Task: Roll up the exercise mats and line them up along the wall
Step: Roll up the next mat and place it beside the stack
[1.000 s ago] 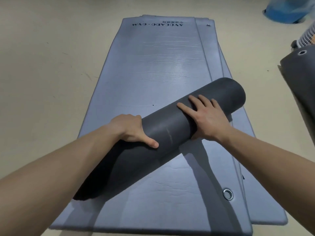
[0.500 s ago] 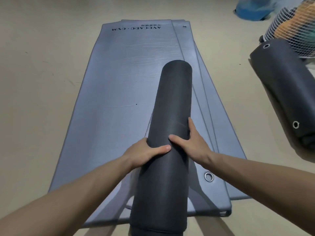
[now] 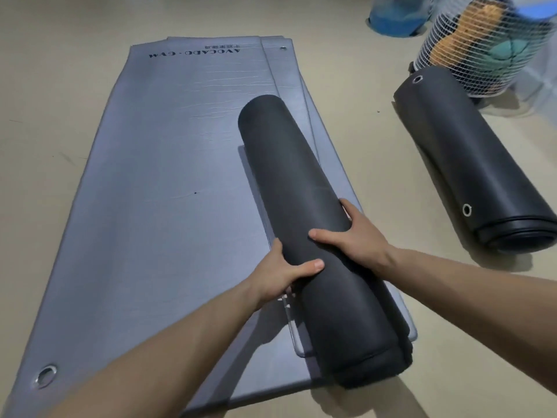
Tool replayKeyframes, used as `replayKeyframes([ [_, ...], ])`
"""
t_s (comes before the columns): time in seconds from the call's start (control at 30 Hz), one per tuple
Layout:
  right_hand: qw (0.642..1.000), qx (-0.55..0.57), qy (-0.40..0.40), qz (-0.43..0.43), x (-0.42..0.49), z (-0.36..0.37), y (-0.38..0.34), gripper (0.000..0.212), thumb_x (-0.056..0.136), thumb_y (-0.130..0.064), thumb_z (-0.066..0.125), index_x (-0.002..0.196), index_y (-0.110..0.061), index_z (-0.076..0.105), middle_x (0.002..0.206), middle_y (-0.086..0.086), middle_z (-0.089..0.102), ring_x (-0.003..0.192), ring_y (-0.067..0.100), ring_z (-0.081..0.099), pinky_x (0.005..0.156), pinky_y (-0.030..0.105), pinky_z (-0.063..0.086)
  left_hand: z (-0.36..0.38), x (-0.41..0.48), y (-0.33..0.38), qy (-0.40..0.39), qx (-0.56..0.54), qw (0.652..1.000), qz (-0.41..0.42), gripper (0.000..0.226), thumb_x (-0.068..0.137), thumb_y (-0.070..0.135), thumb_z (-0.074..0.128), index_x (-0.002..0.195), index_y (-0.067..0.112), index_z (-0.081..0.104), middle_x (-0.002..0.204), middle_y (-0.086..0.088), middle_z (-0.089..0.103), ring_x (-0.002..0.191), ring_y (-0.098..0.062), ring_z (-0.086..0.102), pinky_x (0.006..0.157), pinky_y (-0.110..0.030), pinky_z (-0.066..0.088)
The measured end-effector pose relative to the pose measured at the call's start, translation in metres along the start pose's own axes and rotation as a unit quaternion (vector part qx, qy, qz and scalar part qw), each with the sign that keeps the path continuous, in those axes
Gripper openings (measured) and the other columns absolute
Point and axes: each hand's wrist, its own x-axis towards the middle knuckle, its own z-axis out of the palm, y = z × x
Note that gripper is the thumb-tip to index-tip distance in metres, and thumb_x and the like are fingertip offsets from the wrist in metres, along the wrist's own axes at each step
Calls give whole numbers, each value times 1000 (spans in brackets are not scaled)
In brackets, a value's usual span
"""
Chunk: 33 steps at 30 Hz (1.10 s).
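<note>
Dark rolled mat (image 3: 304, 188), left hand (image 3: 281, 274), right hand (image 3: 355, 239) gripping opposite sides

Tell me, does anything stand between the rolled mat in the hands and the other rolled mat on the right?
Nothing visible does. The left hand and right hand grip the rolled mat, and only bare floor lies between it and the second rolled mat. The net basket stands beyond that roll's far end.
</note>
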Motion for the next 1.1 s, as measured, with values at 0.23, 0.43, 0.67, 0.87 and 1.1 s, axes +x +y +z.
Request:
replayKeyframes([
  [0.23,994,-98,45,-16,31,-86,30,105,62,-58,85,153,-44,36,133,-20,63,112,10,65,99,34,51,72,91,23,28,110,993,16,90,61,60,92,135,27,54,129,10,68,113,-15,67,98,-40,56],
  [0.43,987,-55,151,15,62,-124,60,69,71,-51,82,132,-39,52,117,-17,68,102,16,66,86,35,51,106,149,53,37,99,989,99,60,75,27,93,126,28,61,122,12,71,104,1,67,88,-20,57],
  [0.67,961,-182,209,-1,117,-184,66,75,83,-49,72,150,-32,43,144,-2,52,128,26,55,96,40,47,155,242,85,7,30,994,102,131,55,55,88,163,42,16,161,9,42,141,-18,51,111,-49,49],
  [0.87,928,-313,203,12,152,-210,79,69,103,-47,52,163,-36,20,171,4,18,148,34,34,110,47,40,186,292,104,11,50,992,118,112,82,37,83,166,35,8,165,9,36,146,-18,42,113,-50,48],
  [1.1,912,-308,266,46,169,-224,94,67,104,-50,49,163,-35,20,171,6,17,144,35,37,108,47,40,198,332,121,-50,72,990,110,102,94,21,76,167,28,4,168,6,30,151,-15,35,120,-46,39],
])
